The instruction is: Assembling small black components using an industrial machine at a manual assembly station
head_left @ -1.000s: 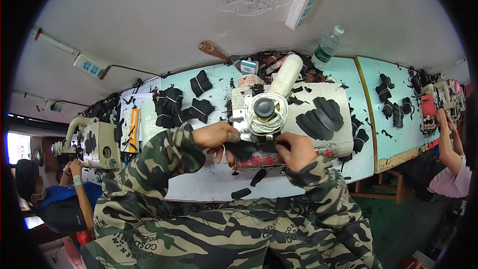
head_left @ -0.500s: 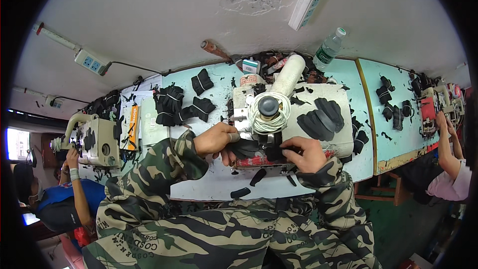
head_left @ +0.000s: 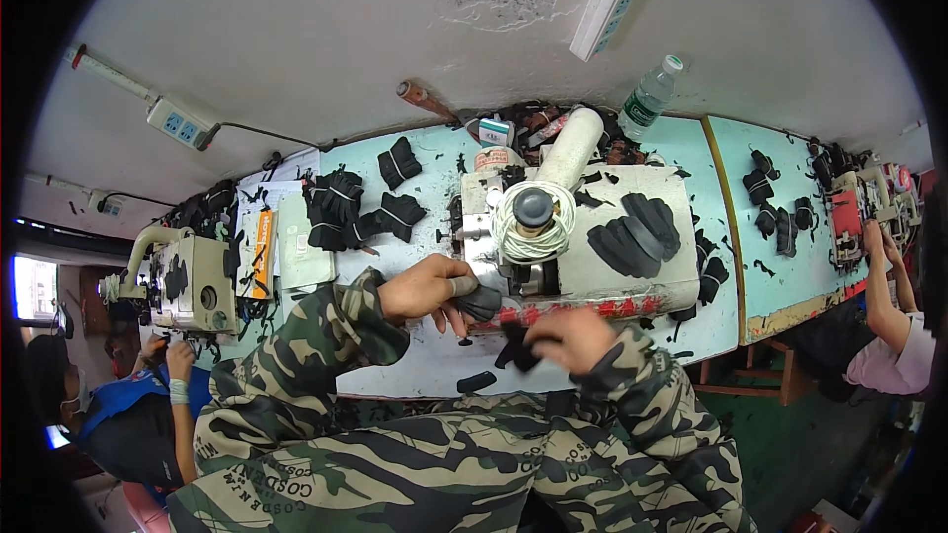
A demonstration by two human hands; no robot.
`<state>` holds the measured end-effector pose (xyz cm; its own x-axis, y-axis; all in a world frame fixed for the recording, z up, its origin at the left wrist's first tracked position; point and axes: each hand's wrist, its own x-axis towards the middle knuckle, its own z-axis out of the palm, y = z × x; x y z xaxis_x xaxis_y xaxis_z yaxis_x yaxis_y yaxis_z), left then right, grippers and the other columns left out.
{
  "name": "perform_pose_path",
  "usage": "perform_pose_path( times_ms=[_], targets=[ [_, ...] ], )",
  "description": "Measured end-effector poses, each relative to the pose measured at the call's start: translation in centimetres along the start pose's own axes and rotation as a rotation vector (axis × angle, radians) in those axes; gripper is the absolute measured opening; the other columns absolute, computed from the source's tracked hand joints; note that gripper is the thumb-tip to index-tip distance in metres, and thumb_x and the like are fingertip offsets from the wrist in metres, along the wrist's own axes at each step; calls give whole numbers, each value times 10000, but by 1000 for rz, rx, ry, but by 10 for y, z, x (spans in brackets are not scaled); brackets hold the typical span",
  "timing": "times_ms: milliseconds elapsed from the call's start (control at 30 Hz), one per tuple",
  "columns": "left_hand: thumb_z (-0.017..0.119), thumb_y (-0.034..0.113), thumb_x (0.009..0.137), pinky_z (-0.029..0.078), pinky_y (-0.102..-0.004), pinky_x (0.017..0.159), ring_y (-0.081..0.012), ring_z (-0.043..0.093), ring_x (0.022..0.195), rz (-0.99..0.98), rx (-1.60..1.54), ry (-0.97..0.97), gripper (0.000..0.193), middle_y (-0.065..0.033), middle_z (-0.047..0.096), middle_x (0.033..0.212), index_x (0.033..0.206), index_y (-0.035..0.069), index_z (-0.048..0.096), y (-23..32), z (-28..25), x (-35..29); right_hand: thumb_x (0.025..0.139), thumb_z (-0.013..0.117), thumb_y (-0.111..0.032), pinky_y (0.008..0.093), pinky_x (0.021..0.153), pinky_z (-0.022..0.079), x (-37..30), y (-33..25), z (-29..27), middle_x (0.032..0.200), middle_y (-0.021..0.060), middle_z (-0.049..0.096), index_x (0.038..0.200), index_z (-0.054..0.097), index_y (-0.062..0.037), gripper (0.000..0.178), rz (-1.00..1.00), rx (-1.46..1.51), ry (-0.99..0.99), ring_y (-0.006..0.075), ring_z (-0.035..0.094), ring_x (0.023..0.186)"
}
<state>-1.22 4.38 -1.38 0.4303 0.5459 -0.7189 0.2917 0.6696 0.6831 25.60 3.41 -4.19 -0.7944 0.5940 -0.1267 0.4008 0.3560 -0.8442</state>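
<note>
In front of me stands a cream industrial sewing machine (head_left: 612,301) with white cord (head_left: 507,227) coiled around its top post. My left hand (head_left: 428,292), one finger banded, is closed on dark fabric pieces (head_left: 481,305) at the machine's left front corner. My right hand (head_left: 576,341), slightly smeared by motion, pinches a black fabric piece (head_left: 517,346) just in front of the machine's red-marked front edge. Another black piece (head_left: 477,382) lies at the table's near edge. Several flat dark pieces (head_left: 637,235) rest fanned out on the machine's right surface.
Tied black bundles (head_left: 336,202) lie at the table's left. A water bottle (head_left: 652,97) and a wooden-handled tool (head_left: 425,99) are at the back. People work at a machine on the left (head_left: 193,281) and a machine on the right (head_left: 849,222).
My right hand has come toward me and slightly left, away from the needle area, with the black piece. The dark pieces in my left hand have shifted off the machine's front.
</note>
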Motion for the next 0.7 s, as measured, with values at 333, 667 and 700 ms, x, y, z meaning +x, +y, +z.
perform_pose_path(
  times_ms=[333, 667, 700],
  targets=[
    [384, 190, 987, 477, -214, 427, -178, 666, 582, -48, 13, -43, 256, -132, 669, 794, 1047, -18, 521, 21, 18, 15, 742, 657, -128, 354, 686, 502, 10, 6, -22, 845, 161, 646, 884, 655, -19, 178, -23, 48, 350, 333, 631, 760],
    [385, 131, 969, 499, -230, 450, -190, 671, 591, -10, 104, 109, 224, -133, 652, 766, 1038, -37, 517, 10, 13, 16, 755, 655, -135, 354, 672, 507, -2, 3, -35, 811, 163, 658, 910, 652, -9, 200, 286, 219, 242, 329, 640, 718],
    [386, 134, 970, 506, -236, 455, -192, 672, 594, -14, 106, 50, 229, -129, 650, 765, 1048, -39, 516, 12, 19, 18, 754, 654, -133, 353, 685, 504, 7, 4, -30, 823, 163, 657, 907, 652, -6, 199, 118, 138, 311, 329, 638, 732]
  ],
)
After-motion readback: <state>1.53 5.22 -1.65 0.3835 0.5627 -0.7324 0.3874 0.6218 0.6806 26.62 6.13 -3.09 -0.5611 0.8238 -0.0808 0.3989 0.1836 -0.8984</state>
